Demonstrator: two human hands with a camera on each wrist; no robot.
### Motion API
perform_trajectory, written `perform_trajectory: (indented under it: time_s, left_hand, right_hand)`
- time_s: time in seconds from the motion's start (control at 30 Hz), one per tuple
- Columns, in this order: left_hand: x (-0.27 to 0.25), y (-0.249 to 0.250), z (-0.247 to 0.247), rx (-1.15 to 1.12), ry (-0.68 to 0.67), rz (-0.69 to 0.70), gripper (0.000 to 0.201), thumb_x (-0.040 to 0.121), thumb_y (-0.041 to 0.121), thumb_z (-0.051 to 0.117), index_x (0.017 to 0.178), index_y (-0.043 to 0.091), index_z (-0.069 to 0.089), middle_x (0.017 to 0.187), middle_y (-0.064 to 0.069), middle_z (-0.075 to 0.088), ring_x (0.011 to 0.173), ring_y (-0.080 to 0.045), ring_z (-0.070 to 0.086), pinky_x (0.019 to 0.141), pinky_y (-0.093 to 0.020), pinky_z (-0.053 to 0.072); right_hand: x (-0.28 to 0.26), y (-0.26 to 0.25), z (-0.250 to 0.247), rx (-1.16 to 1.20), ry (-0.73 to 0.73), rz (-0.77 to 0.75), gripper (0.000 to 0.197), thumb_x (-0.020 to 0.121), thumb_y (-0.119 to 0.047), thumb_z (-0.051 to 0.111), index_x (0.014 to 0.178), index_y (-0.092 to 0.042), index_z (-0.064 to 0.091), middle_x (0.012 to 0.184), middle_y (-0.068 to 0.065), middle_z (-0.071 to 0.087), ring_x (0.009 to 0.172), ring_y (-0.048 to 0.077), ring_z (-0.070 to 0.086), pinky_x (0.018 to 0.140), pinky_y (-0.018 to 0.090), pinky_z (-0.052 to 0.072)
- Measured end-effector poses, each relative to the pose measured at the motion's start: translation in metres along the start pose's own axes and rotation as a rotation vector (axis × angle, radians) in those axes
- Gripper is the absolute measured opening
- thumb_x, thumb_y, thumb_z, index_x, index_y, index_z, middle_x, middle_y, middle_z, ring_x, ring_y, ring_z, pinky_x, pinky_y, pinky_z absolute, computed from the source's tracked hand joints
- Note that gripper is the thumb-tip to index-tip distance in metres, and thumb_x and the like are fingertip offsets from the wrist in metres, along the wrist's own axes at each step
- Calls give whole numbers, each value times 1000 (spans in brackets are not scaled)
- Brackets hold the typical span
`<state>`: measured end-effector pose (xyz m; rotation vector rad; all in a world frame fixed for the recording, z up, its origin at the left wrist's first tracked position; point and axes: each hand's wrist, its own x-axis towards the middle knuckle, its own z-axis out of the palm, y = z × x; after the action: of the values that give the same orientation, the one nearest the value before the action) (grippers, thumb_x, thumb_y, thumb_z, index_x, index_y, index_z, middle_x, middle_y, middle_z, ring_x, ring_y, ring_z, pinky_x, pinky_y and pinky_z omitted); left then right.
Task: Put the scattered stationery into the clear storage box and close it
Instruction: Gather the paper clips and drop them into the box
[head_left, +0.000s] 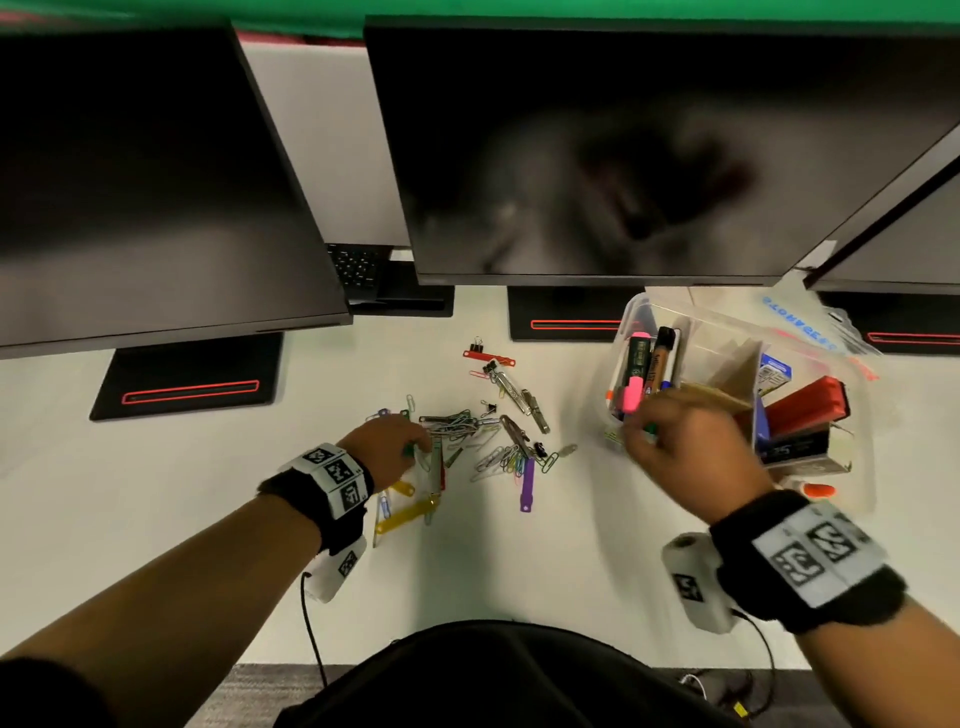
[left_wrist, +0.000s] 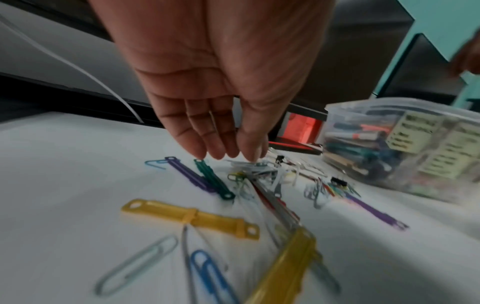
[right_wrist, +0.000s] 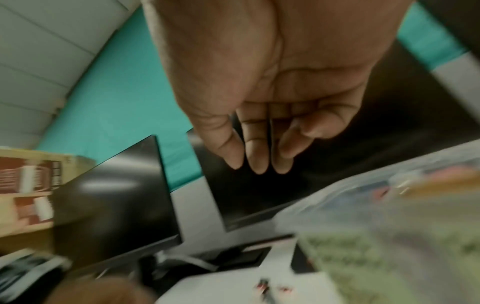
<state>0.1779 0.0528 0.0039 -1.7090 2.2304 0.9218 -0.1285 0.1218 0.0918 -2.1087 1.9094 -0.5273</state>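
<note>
- Left hand (left_wrist: 221, 82): positioned over the near-left edge of the paper-clip pile (head_left: 467, 431) on the white desk (head_left: 156, 493). Fingers are extended and held together, pointing down; the fingertips (left_wrist: 200, 152) reach the top of the clips. Nothing is enclosed in the hand.
- Right hand (head_left: 691, 441): positioned at the near-left corner of the clear storage box (head_left: 862, 415). In the right wrist view the fingers are straight and close together with an empty palm. The head view is motion-blurred here, and a small green item near the fingertips may or may not be touched; this cannot be determined.
- Clear storage box: located right of centre on the desk, below the middle monitor (head_left: 649, 156). It stands uncovered. Contents include a pink highlighter (head_left: 635, 384), dark markers, a red block-shaped item (head_left: 805, 405) and cardboard pieces.
- Box lid (head_left: 810, 322): a clear panel with blue lettering lies behind and to the right of the box; its exact seating is unclear.
- Loose stationery on the desk, left of the box: mixed coloured paper clips, small black binder clips, metal fastener strips, two yellow plastic fasteners (left_wrist: 192, 218), a green fastener (left_wrist: 213, 179), a red fastener (head_left: 488, 357) and purple fasteners (head_left: 527, 483).
- Left monitor (head_left: 130, 182): dark screen, standing on a black base with a red line.
</note>
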Motion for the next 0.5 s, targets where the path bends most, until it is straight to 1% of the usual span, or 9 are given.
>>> perform_trajectory:
  time_s: [0.07, 0.1, 0.17, 0.23, 0.3, 0.37, 0.4, 0.43, 0.5]
  left_hand:
    - [0, -1, 3, 14, -51, 10, 29, 90, 15, 53, 118, 18, 60, 125, -5, 56, 116, -22, 54, 99, -27, 41]
    - [0, -1, 4, 10, -69, 9, 28, 90, 18, 52, 117, 17, 61, 123, -5, 58, 113, -22, 56, 97, -28, 44]
    - [1, 1, 6, 21, -93, 8, 24, 91, 21, 51, 111, 13, 61, 118, -8, 62, 108, -24, 59, 93, -30, 48]
    - [3, 4, 9, 78, -99, -2, 26, 94, 29, 49, 108, 10, 60, 115, -10, 62, 109, -26, 58, 90, -31, 45]
    - [8, 9, 11, 101, -75, -36, 32, 95, 35, 46, 111, 10, 59, 118, -10, 61, 110, -26, 56, 90, -31, 43]
    - [16, 13, 13, 79, -42, -64, 36, 94, 39, 48, 114, 10, 58, 120, -8, 61, 106, -22, 56, 87, -29, 44]
    - [20, 16, 14, 71, -31, -77, 40, 93, 41, 50, 116, 10, 57, 123, -8, 60, 106, -21, 56, 88, -29, 44]
    - [24, 18, 17, 71, -26, -85, 45, 92, 43, 51, 120, 9, 55, 126, -9, 58, 110, -23, 56, 91, -30, 44]
    - [31, 23, 21, 77, -22, -91, 51, 91, 43, 53, 126, 7, 49, 132, -11, 54, 121, -27, 52, 98, -34, 42]
  right_hand:
    - [5, -17, 36, 8, -171, 11, 11, 84, -18, 61, 82, -11, 70, 85, 5, 67, 76, 20, 61, 69, 22, 41]
    - [6, -22, 55, -14, -259, 57, 16, 87, -21, 56, 87, -10, 69, 90, 7, 67, 82, 22, 62, 71, 26, 43]
    - [10, -24, 93, -86, -428, 191, 26, 91, -28, 49, 97, -9, 65, 102, 10, 66, 94, 25, 60, 79, 29, 44]
    - [12, -22, 120, -127, -538, 329, 34, 92, -35, 50, 107, -7, 61, 113, 12, 63, 106, 27, 57, 83, 29, 42]
    - [15, -18, 136, -93, -547, 455, 42, 87, -42, 57, 107, -6, 59, 113, 12, 63, 106, 27, 57, 79, 29, 41]
    - [19, -16, 146, -50, -480, 536, 44, 81, -43, 66, 105, -6, 60, 108, 11, 63, 102, 26, 59, 74, 27, 38]
    - [20, -16, 150, -42, -454, 549, 43, 80, -40, 67, 105, -6, 60, 108, 11, 63, 102, 26, 59, 74, 27, 39]
    - [21, -16, 152, -43, -435, 545, 40, 81, -37, 67, 106, -6, 60, 109, 11, 63, 102, 26, 59, 77, 27, 41]
    - [21, -18, 156, -57, -420, 521, 30, 88, -28, 59, 107, -5, 60, 112, 13, 63, 105, 28, 58, 82, 29, 44]
